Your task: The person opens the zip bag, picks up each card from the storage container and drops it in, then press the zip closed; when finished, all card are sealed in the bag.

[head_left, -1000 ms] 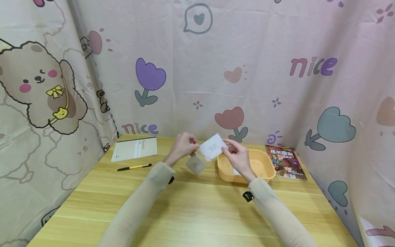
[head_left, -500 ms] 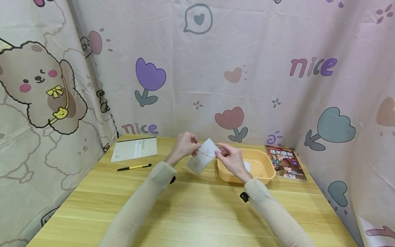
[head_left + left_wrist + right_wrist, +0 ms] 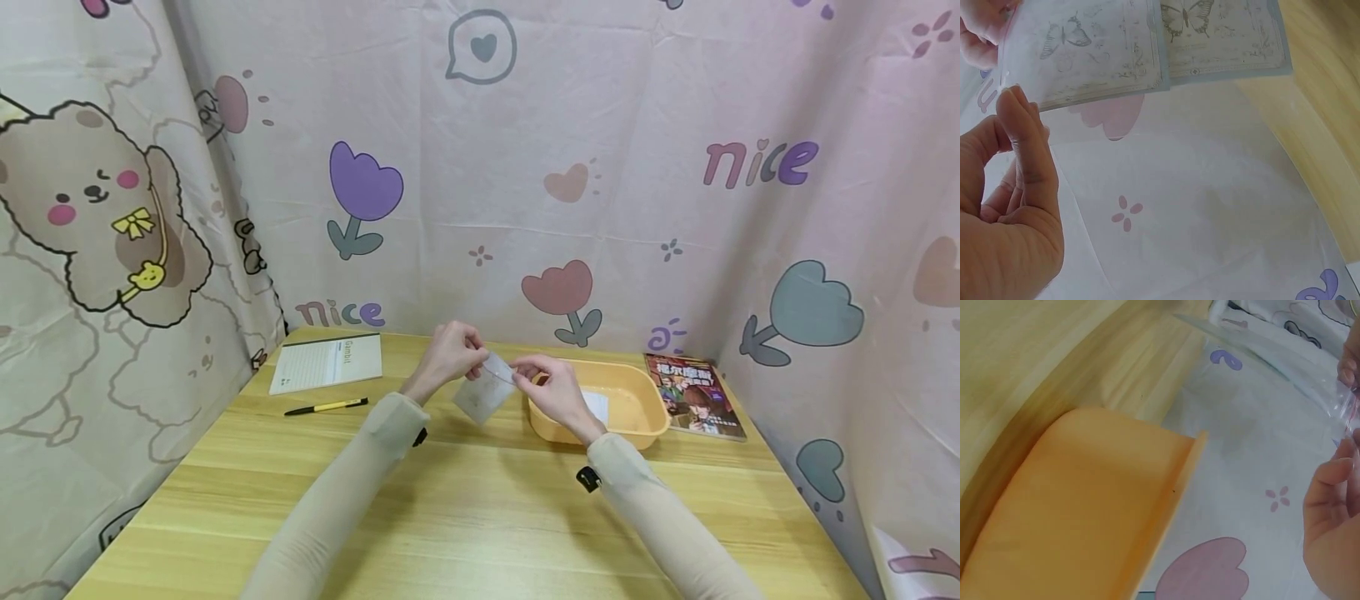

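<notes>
A butterfly-printed plastic bag (image 3: 480,400) is held up over the worktop (image 3: 480,517), near the yellow tub (image 3: 636,402). Its upper edge is pinched between thumb and fingers by the left hand (image 3: 448,354) and, at the other end, by the right hand (image 3: 551,387). White paper (image 3: 597,406) is seen inside the tub; a magazine (image 3: 697,396) is laid beside it.

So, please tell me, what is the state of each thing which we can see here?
clear bag: hanging; open or sealed, cannot tell
butterfly sheets: two, overlapping
left hand: pinching the clear bag's top
right hand: pinching the clear bag's top
yellow box: upright, without lid
white sheet: inside the yellow box
pen: lying flat
notebook: lying closed
magazine: closed, front cover up
patterned curtain: hanging, creased
</notes>
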`<action>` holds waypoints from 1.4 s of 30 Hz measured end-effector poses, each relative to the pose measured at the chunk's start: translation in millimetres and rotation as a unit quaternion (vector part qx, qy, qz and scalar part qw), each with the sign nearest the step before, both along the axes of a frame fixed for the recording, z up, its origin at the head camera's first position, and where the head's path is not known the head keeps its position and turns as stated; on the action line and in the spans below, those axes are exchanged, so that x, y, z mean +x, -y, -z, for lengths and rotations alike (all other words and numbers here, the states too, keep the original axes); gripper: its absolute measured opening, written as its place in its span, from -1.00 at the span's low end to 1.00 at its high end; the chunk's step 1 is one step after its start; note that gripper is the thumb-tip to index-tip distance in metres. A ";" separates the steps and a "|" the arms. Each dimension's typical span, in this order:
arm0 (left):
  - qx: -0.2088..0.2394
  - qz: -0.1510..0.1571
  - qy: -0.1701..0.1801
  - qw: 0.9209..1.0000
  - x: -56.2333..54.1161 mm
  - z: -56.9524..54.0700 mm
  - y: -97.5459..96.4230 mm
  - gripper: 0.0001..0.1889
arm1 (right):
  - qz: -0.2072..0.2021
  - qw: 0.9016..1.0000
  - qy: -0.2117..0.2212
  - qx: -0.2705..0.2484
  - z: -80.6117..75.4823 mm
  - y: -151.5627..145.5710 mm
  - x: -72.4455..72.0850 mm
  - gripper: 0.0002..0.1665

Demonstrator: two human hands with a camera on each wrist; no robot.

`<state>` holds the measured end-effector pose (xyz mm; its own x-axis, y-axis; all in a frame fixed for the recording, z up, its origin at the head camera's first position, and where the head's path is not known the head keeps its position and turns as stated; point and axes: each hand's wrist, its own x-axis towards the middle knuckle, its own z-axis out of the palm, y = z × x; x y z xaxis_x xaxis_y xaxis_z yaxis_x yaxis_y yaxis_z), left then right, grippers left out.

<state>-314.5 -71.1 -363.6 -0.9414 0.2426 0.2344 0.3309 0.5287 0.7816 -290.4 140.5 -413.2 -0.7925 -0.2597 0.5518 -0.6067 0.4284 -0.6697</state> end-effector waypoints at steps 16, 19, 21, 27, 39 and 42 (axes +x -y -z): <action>-0.016 0.019 -0.010 1.000 3.6 -0.5 -1.9 -0.92 | -0.019 0.993 0.042 0.112 -10.2 9.2 -6.8 -0.85; -0.023 0.020 -0.006 1.000 4.1 -0.2 -1.9 -0.92 | -0.017 0.992 0.035 0.123 -10.5 11.8 -7.9 -0.87; -0.028 0.020 -0.004 0.999 4.4 -0.2 -2.1 -0.92 | -0.009 0.992 0.032 0.125 -10.7 13.3 -8.0 -0.88; -0.027 0.021 -0.013 0.999 4.0 0.3 -3.9 -0.91 | 0.002 0.989 0.033 0.147 -12.1 19.3 -8.0 -0.89; -0.023 0.025 -0.013 0.999 3.3 -2.6 -5.1 -0.90 | -0.022 0.993 0.059 0.101 -9.1 18.2 -8.1 -0.83; -0.021 0.027 -0.015 0.999 3.5 -2.7 -4.6 -0.89 | -0.031 0.993 0.048 0.102 -8.8 18.6 -8.5 -0.87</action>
<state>-311.0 -66.5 -360.9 -0.9192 0.3033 0.2511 0.3832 0.5422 0.7478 -298.9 121.8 -404.4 -0.8175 -0.4083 0.4063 -0.5743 0.5244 -0.6287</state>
